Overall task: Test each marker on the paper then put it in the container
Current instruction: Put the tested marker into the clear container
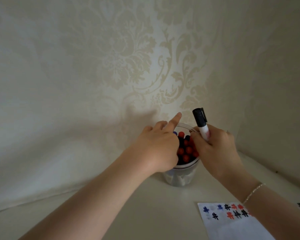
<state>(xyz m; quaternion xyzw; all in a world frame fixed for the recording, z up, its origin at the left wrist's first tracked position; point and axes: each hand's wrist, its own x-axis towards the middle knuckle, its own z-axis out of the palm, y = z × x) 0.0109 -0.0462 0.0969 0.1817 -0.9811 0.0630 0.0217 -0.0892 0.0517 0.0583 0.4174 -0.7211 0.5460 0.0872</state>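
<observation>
left grip (160, 144) forefinger out, right grip (215, 146) curled

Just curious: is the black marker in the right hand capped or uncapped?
Capped. The black-capped white marker shows its black clip cap on the upper end, above the right hand gripping its barrel. Its lower end is hidden.

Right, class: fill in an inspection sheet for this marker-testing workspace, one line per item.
Surface: pale tabletop, set against the wall.
Job's things: clear container packed with red, blue and dark capped markers; capped black marker; paper with blue, black and red test marks.
Clutter: nothing seen.
Hands: left hand rests on the container's markers, forefinger raised; right hand grips the black marker upright.
Cables: nothing seen.
Surroundings: cream floral wallpaper; bracelet on right wrist.
</observation>
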